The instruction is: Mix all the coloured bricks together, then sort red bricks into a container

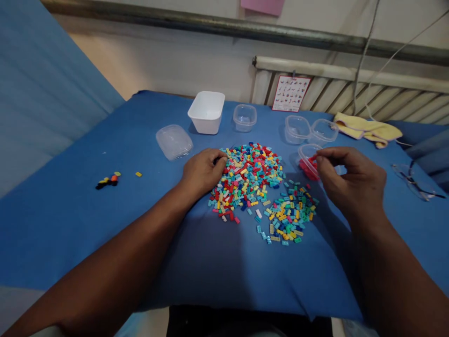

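Observation:
A big heap of small coloured bricks (250,175) lies on the blue cloth (105,224), with a smaller heap (289,215) to its lower right. My left hand (203,169) rests at the big heap's left edge, its fingers curled and touching the bricks. My right hand (352,180) hovers at the right, fingers pinched together over a small clear container (307,157) holding red bricks. What the pinch holds is too small to make out.
At the back stand a white tub (206,111), a clear lid (174,141) and three empty clear containers (244,117) (297,128) (324,131). A few loose bricks (108,180) lie far left. A yellow cloth (368,128) and glasses (416,180) lie at right.

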{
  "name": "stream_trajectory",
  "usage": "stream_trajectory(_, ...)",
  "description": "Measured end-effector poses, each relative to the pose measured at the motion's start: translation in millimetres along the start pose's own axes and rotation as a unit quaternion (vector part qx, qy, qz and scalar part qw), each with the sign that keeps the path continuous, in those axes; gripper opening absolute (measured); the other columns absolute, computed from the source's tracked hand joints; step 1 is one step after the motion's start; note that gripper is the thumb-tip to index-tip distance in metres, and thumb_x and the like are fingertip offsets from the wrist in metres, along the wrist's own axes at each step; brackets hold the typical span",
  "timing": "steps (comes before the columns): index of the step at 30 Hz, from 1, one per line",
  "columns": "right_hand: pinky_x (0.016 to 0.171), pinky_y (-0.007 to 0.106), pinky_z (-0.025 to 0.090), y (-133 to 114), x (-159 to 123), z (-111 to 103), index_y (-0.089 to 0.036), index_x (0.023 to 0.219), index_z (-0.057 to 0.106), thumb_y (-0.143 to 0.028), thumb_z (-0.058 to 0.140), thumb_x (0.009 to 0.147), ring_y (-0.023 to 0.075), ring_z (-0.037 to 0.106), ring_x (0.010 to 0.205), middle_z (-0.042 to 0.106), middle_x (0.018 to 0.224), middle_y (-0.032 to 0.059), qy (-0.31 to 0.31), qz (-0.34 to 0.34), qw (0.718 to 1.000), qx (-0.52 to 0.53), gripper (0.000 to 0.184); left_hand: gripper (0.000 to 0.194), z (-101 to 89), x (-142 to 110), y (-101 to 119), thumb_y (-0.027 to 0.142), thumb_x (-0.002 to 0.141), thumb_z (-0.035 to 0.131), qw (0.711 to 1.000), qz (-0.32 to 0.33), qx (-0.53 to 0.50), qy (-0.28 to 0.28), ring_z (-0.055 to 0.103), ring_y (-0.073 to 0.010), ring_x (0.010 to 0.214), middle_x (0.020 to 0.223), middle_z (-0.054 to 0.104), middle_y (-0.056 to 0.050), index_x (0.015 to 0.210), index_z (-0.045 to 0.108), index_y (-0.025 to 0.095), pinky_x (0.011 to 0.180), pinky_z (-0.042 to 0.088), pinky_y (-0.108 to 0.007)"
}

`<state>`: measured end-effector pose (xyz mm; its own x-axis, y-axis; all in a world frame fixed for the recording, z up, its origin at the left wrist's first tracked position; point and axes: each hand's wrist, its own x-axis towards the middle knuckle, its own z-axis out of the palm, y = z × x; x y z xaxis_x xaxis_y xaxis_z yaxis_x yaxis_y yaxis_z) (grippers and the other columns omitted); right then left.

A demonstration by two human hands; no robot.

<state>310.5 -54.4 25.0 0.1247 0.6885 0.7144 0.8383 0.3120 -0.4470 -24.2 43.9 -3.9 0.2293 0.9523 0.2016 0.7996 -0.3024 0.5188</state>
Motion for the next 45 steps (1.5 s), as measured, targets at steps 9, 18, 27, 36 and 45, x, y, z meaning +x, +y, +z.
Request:
stream_trajectory(9,0.093,0.053,0.061,9,-1,6,-0.026,0.115,0.078,-0.033,0.065,0.107,0.0301,0.075,0.099,0.082,0.108,0.0099,-0.06,-0.028,0.996,-0.054,0.017,0.026,1.4,1,-1,0.033,0.102,0.058,1.0,-0.003,-0.002,0.005,0.075,-0.0279,0.108,0.116,0.083,-0.006,0.11,0.082,0.025,0.093,0.055,-0.04)
stream_trajectory(18,0.091,0.043,0.061,-98,-54,56,-0.02,0.135,0.069,-0.015,0.053,0.113,0.0249,0.072,0.101,0.082,0.119,0.0077,-0.367,-0.292,0.869,0.16,0.028,0.025,4.1,-3,-1,0.033,0.103,0.058,0.999,0.018,-0.022,0.019,0.074,-0.0258,0.107,0.114,0.082,-0.004,0.109,0.082,0.025,0.09,0.053,-0.039)
stream_trajectory(27,0.099,0.045,0.057,-106,-51,64,-0.018,0.133,0.071,-0.021,0.052,0.115,0.0266,0.07,0.109,0.08,0.122,0.0115,-0.413,-0.228,0.873,0.122,0.026,0.023,4.4,-2,0,0.031,0.103,0.059,0.999,0.014,-0.022,0.019,0.074,-0.0247,0.104,0.109,0.082,-0.002,0.107,0.081,0.026,0.087,0.052,-0.038)
stream_trajectory(36,0.095,0.044,0.056,-106,-50,56,-0.019,0.13,0.071,-0.024,0.06,0.112,0.028,0.067,0.106,0.078,0.115,0.0107,-0.428,-0.222,0.869,0.111,0.022,0.024,3.2,-3,0,0.033,0.103,0.058,0.999,0.02,-0.023,0.016,0.074,-0.0249,0.104,0.11,0.082,-0.003,0.106,0.081,0.026,0.088,0.052,-0.038)
stream_trajectory(45,0.104,0.046,0.054,-109,-47,60,-0.018,0.136,0.069,-0.021,0.055,0.113,0.0278,0.069,0.115,0.078,0.129,0.0121,-0.444,-0.219,0.859,0.13,0.027,0.024,3.0,-3,0,0.033,0.103,0.058,0.999,0.019,-0.022,0.014,0.074,-0.0253,0.104,0.109,0.082,-0.003,0.107,0.081,0.026,0.09,0.054,-0.038)
